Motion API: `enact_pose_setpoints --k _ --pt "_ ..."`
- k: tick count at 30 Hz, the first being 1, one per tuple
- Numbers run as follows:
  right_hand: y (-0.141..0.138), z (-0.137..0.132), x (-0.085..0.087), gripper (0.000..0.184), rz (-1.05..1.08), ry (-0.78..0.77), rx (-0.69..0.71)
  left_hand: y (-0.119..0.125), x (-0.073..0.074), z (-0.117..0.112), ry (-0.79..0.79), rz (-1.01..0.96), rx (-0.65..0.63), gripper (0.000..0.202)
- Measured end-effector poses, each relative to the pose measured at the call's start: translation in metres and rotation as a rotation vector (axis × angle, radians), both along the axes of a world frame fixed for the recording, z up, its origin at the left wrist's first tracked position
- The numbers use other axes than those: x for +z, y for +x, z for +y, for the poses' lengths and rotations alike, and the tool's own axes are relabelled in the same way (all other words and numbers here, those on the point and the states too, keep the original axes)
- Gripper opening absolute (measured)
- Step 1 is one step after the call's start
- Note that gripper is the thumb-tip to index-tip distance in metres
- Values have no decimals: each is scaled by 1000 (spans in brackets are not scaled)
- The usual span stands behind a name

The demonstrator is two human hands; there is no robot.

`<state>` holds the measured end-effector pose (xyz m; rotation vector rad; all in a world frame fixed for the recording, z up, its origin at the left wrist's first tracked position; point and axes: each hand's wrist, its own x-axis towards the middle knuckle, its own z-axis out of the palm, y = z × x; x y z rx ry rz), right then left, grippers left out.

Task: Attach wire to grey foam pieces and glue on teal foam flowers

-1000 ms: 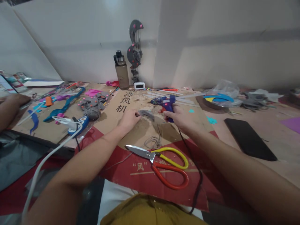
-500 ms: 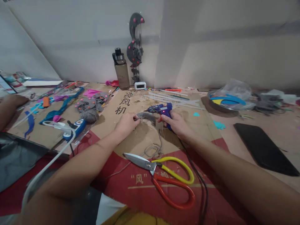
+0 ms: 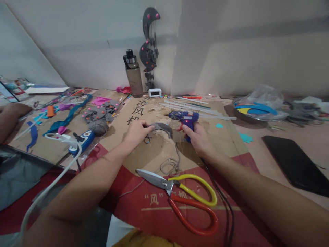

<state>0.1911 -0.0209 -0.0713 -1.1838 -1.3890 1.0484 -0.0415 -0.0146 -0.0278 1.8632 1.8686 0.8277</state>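
My right hand is wrapped round the grip of a blue hot glue gun, its nozzle pointing left above the cardboard. The fingers of my left hand pinch the left end of a curved grey crescent piece. The glue gun's nozzle is apart from that piece, a little behind it. From the crescent's right end a grey cord runs down into a loose coil. Large scissors with one yellow and one red handle lie partly open in front of my hands.
Glue sticks lie at the back, near a small white clock and a water bottle. A dark crescent ornament is against the wall. Right are a black phone and a metal bowl; left, grey yarn and another person's arm.
My right hand has moved the glue gun to the right and slightly back, away from the crescent. My left hand still holds the crescent's end. The view has shifted slightly.
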Motion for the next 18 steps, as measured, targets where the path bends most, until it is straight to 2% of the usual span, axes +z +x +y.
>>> enact_pose_setpoints --k 9,18 --pt "1 -2 1 27 18 56 -60 1 -4 0 97 -128 -35 22" --pt "1 -3 2 29 4 69 -94 4 -5 -2 111 -79 -130 23"
